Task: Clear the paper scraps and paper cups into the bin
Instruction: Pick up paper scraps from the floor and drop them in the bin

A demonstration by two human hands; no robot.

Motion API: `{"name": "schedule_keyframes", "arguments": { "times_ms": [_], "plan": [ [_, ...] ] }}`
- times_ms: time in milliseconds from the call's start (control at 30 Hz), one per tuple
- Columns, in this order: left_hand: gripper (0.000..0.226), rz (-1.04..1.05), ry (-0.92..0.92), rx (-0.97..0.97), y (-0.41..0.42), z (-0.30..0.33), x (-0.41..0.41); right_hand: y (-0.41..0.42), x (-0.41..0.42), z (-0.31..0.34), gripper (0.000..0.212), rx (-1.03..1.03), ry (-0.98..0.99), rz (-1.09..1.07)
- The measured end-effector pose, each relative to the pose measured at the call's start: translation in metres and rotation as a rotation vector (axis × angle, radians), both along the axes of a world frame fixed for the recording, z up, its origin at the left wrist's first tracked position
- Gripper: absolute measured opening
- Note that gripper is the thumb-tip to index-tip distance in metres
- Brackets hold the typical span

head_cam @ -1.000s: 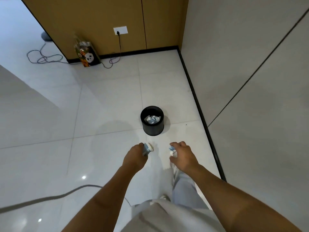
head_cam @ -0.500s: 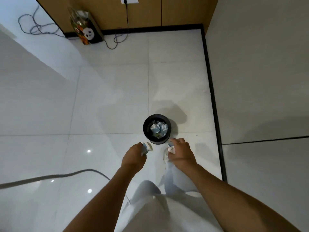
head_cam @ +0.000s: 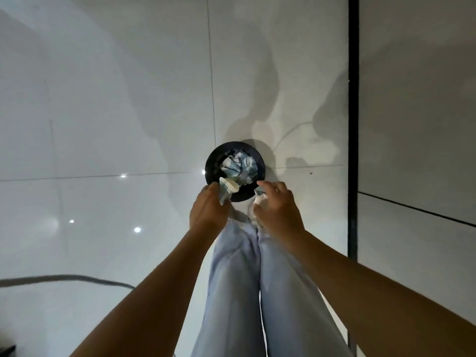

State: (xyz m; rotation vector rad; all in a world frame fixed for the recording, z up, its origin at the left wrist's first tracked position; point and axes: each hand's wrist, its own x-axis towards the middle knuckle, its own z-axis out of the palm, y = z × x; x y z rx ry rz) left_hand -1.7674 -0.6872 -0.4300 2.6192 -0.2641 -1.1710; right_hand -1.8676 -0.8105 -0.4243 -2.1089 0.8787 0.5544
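Black and round, the bin (head_cam: 213, 161) stood on the floor with crumpled paper (head_cam: 238, 164) inside. The left hand (head_cam: 210, 208) gripped a paper cup (head_cam: 228, 188) over its near rim; the right hand (head_cam: 279, 207), just beside that rim, clutched white paper scraps (head_cam: 258, 200).

I'm looking straight down at the bin (head_cam: 211, 163), a round black one on the white tile floor (head_cam: 103, 124), with crumpled paper (head_cam: 239, 164) inside. My left hand (head_cam: 207, 211) grips a paper cup (head_cam: 228, 189) tilted over the bin's near rim. My right hand (head_cam: 279, 210) holds scraps (head_cam: 258, 199) just beside the rim. My legs in pale jeans (head_cam: 237, 279) stand below. A grey cable (head_cam: 64, 278) crosses the floor at lower left.
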Motion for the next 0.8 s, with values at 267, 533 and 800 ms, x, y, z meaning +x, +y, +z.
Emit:
{"name": "schedule_keyframes", "arguments": {
  "times_ms": [267, 533, 800],
  "plan": [
    [0.056, -0.020, 0.132, 0.047, -0.015, -0.099, 0.010, -0.007, 0.004, -0.083, 0.053, -0.003, 0.076, -0.002],
    [0.039, -0.030, 0.070, 0.043, 0.013, -0.094, 0.004, 0.008, 0.018, -0.096, 0.052, -0.013, 0.100, 0.034],
    [0.040, -0.081, 0.038, 0.086, 0.047, -0.077, 0.010, 0.019, 0.061, -0.098, 0.064, -0.050, 0.127, 0.098]
  ]
}}
